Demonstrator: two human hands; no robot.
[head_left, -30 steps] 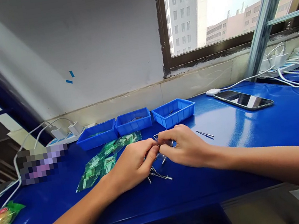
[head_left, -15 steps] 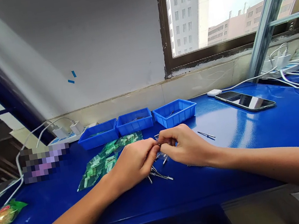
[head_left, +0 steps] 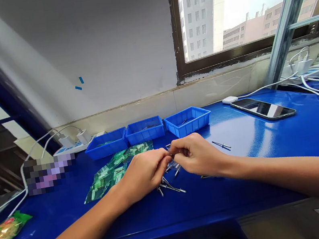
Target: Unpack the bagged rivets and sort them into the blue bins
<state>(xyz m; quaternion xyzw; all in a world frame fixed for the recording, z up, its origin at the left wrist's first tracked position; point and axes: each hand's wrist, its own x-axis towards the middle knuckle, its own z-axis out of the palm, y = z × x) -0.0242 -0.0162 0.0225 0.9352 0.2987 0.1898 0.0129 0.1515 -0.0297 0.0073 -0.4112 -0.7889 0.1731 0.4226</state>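
Note:
My left hand [head_left: 145, 172] and my right hand [head_left: 197, 154] meet fingertip to fingertip above the blue table [head_left: 249, 178]. Both are closed in a pinch on a small metal pin, too small to see clearly. Several loose metal pins [head_left: 170, 185] lie on the table right under my hands. Two more pins [head_left: 221, 145] lie just right of my right hand. Green clear packets [head_left: 113, 172] lie to the left of my left hand.
Three blue trays [head_left: 188, 120] stand in a row behind my hands. A phone [head_left: 263, 108] lies at the right, with white cables [head_left: 308, 78] beyond it. A power strip with chargers [head_left: 71, 142] sits at the back left. A snack packet [head_left: 1, 233] lies far left.
My hands stay pinched together in nearly the same place; the view has shifted slightly.

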